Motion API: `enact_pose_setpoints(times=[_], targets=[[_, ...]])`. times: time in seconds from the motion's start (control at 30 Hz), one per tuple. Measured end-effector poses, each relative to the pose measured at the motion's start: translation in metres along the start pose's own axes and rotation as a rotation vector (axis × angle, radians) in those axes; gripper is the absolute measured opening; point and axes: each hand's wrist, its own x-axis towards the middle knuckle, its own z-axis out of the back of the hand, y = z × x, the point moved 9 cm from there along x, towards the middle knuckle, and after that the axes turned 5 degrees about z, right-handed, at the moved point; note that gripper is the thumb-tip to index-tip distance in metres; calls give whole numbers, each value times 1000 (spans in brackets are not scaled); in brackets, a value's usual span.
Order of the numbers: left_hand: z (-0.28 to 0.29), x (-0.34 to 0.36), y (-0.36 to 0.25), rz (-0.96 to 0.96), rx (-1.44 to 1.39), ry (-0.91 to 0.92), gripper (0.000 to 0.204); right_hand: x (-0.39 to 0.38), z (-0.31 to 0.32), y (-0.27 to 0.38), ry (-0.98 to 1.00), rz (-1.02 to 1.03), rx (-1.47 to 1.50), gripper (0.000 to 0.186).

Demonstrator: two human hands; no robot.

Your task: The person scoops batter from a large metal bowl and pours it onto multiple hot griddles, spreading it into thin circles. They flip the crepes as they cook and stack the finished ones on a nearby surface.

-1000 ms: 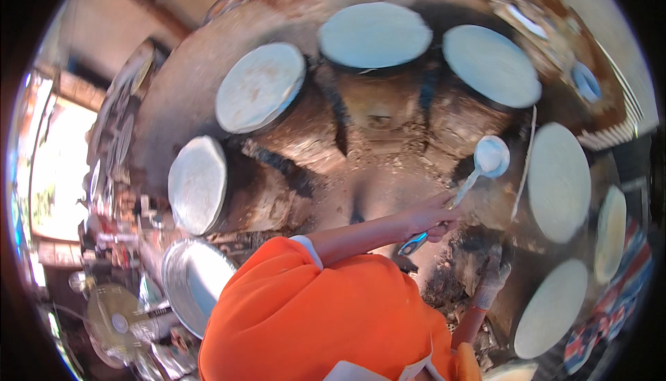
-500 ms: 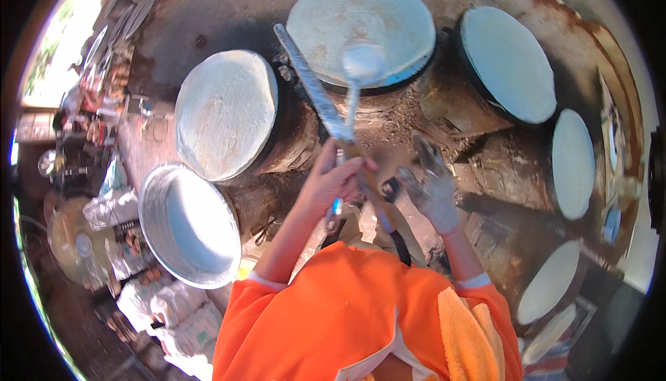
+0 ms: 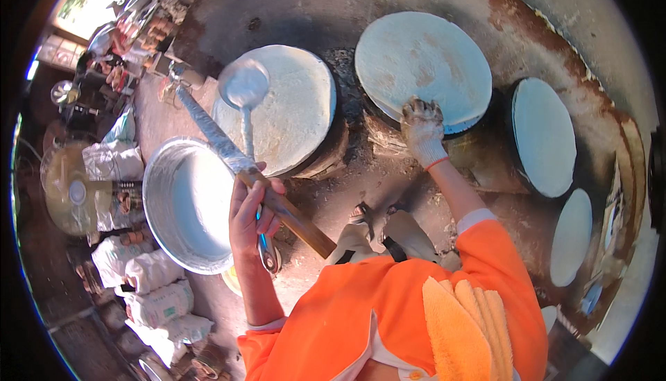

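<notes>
My left hand (image 3: 253, 208) is closed around the brown wooden handle of a long flat spatula (image 3: 216, 131) and the metal handle of a ladle (image 3: 244, 84). Both tools point up and away to the left; the ladle's bowl overlaps the left griddle in view. My right hand (image 3: 423, 130), in a soiled pale work glove, is at the near edge of a large round pancake (image 3: 423, 58) on the middle griddle. Its fingers are curled at that edge, with their tips partly hidden. A wide metal basin (image 3: 156, 204) of white batter (image 3: 201, 197) stands left of my left hand.
Another pale round pancake (image 3: 295, 104) covers the griddle at left. Further ones lie to the right, a near one (image 3: 543, 138) and a lower one (image 3: 571, 235). White sacks (image 3: 156, 270) and a fan (image 3: 76, 190) stand at far left. A curved wall (image 3: 583, 34) runs behind the stoves.
My view has turned right. My left hand, with spatula and ladle, has swung left toward the basin. My right hand has reached forward from beside my body to the middle pancake's edge.
</notes>
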Motion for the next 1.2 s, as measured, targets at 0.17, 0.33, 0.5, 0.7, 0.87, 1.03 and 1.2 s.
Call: enact_pose_setpoints(times=[0.17, 0.33, 0.5, 0.7, 0.87, 1.03, 1.2], targets=[[-10, -24, -33, -28, 148, 33, 38, 15, 16, -11, -18, 48, 68, 13], [-49, -23, -23, -281, -501, 402, 44, 30, 29, -31, -144, 81, 91, 11], [-17, -1, 13, -70, -295, -73, 32, 62, 78, -34, -26, 131, 129, 17], [-33, -22, -1, 14, 75, -95, 39, 93, 129, -75, -45, -2, 194, 24], [-17, -44, -20, -414, -425, 239, 48, 117, 197, -67, -387, 188, 65, 20], [63, -61, -22, -370, -591, -18, 37, 168, 215, 21, -352, 281, 61, 17], [163, -78, -10, -333, -504, -213, 33, 215, 173, 135, -274, 271, 128, 23]])
